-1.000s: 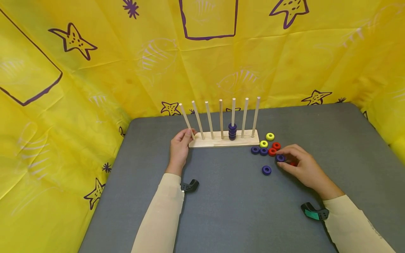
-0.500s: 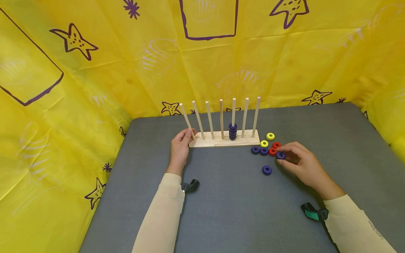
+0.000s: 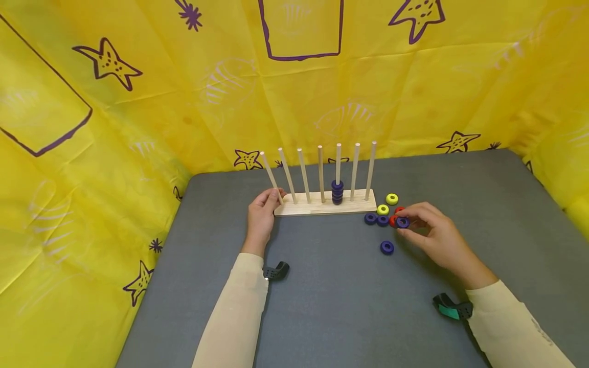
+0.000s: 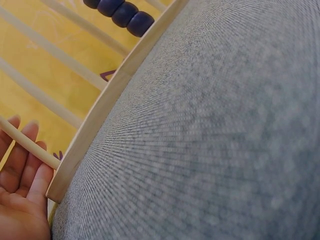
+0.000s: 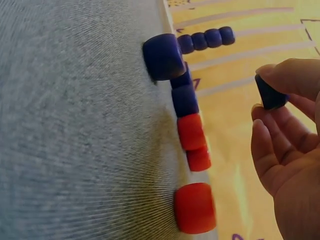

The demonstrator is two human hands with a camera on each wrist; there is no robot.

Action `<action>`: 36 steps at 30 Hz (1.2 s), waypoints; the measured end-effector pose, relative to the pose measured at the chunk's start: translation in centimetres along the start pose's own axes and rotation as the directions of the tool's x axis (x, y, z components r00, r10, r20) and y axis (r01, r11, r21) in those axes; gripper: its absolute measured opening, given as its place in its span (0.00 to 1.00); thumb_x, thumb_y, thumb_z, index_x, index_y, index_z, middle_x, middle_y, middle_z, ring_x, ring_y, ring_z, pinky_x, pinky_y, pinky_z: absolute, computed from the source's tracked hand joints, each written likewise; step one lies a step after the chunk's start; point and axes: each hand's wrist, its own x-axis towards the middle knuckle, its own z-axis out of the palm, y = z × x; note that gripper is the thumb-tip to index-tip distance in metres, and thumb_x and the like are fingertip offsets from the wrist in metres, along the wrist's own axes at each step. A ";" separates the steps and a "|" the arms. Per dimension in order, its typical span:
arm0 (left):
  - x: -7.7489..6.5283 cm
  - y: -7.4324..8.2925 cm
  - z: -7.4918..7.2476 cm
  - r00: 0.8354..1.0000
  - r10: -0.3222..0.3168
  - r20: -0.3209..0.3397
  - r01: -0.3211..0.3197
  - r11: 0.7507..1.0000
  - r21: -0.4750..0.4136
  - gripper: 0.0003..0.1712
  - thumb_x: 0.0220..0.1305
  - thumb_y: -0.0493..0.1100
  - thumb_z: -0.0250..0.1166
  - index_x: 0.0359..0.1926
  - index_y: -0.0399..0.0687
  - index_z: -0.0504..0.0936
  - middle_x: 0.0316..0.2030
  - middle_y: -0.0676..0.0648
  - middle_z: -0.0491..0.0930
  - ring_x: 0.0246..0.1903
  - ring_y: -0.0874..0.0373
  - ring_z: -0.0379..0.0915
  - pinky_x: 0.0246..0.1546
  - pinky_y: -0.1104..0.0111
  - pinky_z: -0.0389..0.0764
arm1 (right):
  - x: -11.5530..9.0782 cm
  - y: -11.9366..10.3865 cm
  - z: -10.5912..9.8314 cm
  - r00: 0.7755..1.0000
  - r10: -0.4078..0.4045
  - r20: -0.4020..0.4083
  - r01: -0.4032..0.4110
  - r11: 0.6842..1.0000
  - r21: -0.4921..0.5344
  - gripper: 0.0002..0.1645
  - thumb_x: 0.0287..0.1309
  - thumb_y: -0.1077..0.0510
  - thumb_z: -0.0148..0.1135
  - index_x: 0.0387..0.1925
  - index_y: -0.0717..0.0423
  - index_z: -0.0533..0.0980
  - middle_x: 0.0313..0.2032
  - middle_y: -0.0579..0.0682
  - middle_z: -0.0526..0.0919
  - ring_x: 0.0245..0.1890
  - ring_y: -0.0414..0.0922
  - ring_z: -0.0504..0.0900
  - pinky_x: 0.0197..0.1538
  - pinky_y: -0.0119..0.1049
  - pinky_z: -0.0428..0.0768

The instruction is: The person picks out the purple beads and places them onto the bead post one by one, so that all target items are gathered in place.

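Note:
A wooden peg stand with a row of upright pegs stands at the back of the table, and several dark blue rings are stacked on one peg. At the stand's left end, my left hand holds the base beside the outermost peg, fingers reaching behind it. My right hand pinches another dark blue ring between thumb and fingertips; in the right wrist view this ring is raised off the table. Below it lie red rings, partly hidden by the hand in the head view.
Two yellow rings and two blue rings lie by the stand's right end. A single blue ring sits nearer the front. Grey cloth covers the table; a yellow patterned curtain hangs behind and at the sides.
My right hand has lifted the blue ring and carried it slightly left, over the red rings. The left hand stays on the stand's end.

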 end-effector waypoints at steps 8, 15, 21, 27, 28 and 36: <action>0.0 -0.2 -0.1 1.000 0.007 0.008 -0.008 1.000 0.007 0.21 0.82 0.49 0.66 0.54 0.31 0.88 0.50 0.34 0.88 0.55 0.44 0.84 0.61 0.56 0.83 | 1.2 -1.2 -0.5 1.000 0.015 0.023 -0.014 0.999 -0.028 0.23 0.55 0.78 0.79 0.51 0.64 0.85 0.48 0.51 0.83 0.43 0.38 0.81 0.47 0.21 0.82; 0.0 -0.3 -0.2 1.000 0.015 0.008 -0.016 1.000 0.026 0.21 0.83 0.50 0.65 0.54 0.33 0.89 0.49 0.37 0.89 0.54 0.47 0.84 0.60 0.57 0.83 | 2.8 -2.5 -0.6 0.999 -0.032 0.025 0.032 0.999 -0.004 0.27 0.51 0.81 0.79 0.52 0.63 0.85 0.50 0.53 0.83 0.42 0.40 0.81 0.49 0.21 0.81; 0.0 -0.3 -0.1 1.000 0.020 0.014 -0.020 1.000 0.024 0.21 0.83 0.49 0.65 0.55 0.32 0.88 0.50 0.35 0.88 0.56 0.44 0.84 0.61 0.55 0.82 | 4.3 -3.5 -0.5 0.995 -0.098 0.016 0.099 0.995 -0.012 0.27 0.51 0.79 0.80 0.53 0.62 0.86 0.51 0.52 0.83 0.42 0.41 0.81 0.50 0.19 0.79; -0.1 -0.1 -0.1 1.000 0.013 0.014 -0.013 0.999 0.029 0.22 0.83 0.49 0.65 0.55 0.32 0.88 0.50 0.35 0.88 0.56 0.44 0.84 0.62 0.55 0.82 | 5.7 -4.7 -0.3 0.990 -0.140 0.003 0.140 0.990 -0.019 0.27 0.52 0.79 0.80 0.53 0.63 0.85 0.50 0.52 0.84 0.44 0.41 0.81 0.51 0.22 0.80; -0.1 -0.1 -0.1 1.000 0.010 0.014 -0.011 0.999 0.030 0.22 0.83 0.49 0.65 0.55 0.32 0.88 0.50 0.35 0.88 0.56 0.44 0.84 0.62 0.55 0.82 | 5.9 -4.9 -0.3 0.990 -0.142 0.002 0.142 0.990 -0.021 0.27 0.52 0.79 0.81 0.54 0.63 0.85 0.50 0.51 0.84 0.44 0.41 0.81 0.51 0.22 0.80; -0.1 0.0 -0.1 1.000 0.007 0.009 -0.007 0.999 0.036 0.22 0.82 0.50 0.65 0.55 0.34 0.89 0.50 0.37 0.89 0.56 0.45 0.84 0.61 0.57 0.83 | 7.8 -6.8 -0.1 0.989 -0.147 0.010 0.147 0.989 -0.005 0.25 0.56 0.78 0.79 0.54 0.63 0.85 0.52 0.52 0.83 0.44 0.42 0.82 0.51 0.22 0.81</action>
